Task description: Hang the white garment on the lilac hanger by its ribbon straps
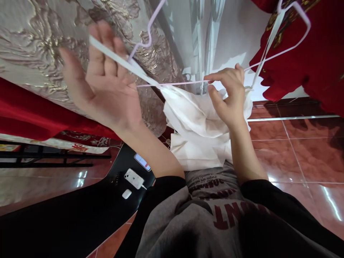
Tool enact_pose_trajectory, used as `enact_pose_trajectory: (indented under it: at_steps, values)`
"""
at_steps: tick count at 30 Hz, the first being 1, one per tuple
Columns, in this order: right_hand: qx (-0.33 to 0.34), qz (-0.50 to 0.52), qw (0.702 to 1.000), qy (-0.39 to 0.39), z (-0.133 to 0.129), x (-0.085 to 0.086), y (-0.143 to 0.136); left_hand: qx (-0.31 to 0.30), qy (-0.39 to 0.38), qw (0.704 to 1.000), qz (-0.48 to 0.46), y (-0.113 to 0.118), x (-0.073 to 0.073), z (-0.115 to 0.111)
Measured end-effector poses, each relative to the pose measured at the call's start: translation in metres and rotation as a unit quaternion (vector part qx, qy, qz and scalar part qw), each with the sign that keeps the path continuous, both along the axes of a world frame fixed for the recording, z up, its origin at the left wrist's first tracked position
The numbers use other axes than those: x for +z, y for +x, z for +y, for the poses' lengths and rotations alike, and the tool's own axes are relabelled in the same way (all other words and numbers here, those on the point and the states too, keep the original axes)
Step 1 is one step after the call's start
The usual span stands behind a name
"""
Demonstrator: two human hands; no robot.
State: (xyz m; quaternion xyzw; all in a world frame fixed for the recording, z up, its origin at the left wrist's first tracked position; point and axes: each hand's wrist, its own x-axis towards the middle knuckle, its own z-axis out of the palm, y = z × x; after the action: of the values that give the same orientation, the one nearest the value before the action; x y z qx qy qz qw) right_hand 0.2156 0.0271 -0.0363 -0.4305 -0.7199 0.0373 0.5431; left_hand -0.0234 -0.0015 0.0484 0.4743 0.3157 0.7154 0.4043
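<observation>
A white fabric garment with thin straps [200,122] hangs in front of my body, below a pale purple hanger [174,83]. My left hand [110,79] is raised palm up with its fingers stretched out, slightly blurred. One white strap [120,61] runs across those fingers, past the hanger's left side. My right hand [228,91] has thumb and forefinger closed on the hanger's lower bar, above the garment. On the right, the other strap [268,44] reaches up to the hanger's notched shoulder.
A beige curtain with gold patterning [43,39] hangs at the left, red cloth [303,53] at the right. A phone [133,178] with a cable and a small white case [127,194] lie on a black surface [80,218]. The floor [292,154] has reddish tiles.
</observation>
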Motion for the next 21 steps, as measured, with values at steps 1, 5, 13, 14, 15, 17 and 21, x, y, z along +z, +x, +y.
enact_pose_trajectory:
  at_steps: [1,5,13,14,15,17,21]
  values:
    - [0.000,-0.005,1.000,-0.001,0.000,0.000,0.000,0.036,0.012,0.999,-0.018,-0.003,-0.006,0.003]
    - [0.001,-0.011,1.000,0.000,-0.004,0.000,-0.002,0.172,-0.016,0.982,-0.074,-0.001,-0.048,0.014]
    - [0.024,0.039,0.995,0.083,-0.019,0.009,-0.003,0.034,0.007,0.998,-0.048,0.059,-0.059,0.017]
    - [-0.007,0.099,0.988,0.114,-0.019,0.011,0.002,0.046,0.006,0.998,-0.044,0.063,-0.058,0.017]
    - [-0.038,0.156,0.978,0.133,-0.020,0.014,0.007,0.051,0.005,0.998,-0.038,0.065,-0.058,0.018]
    - [-0.058,0.213,0.970,0.105,-0.021,0.019,0.019,0.039,0.012,0.999,-0.032,0.065,-0.059,0.019]
    - [-0.022,0.113,0.992,-0.046,-0.032,0.029,0.030,0.037,0.032,0.998,-0.050,0.063,-0.064,0.022]
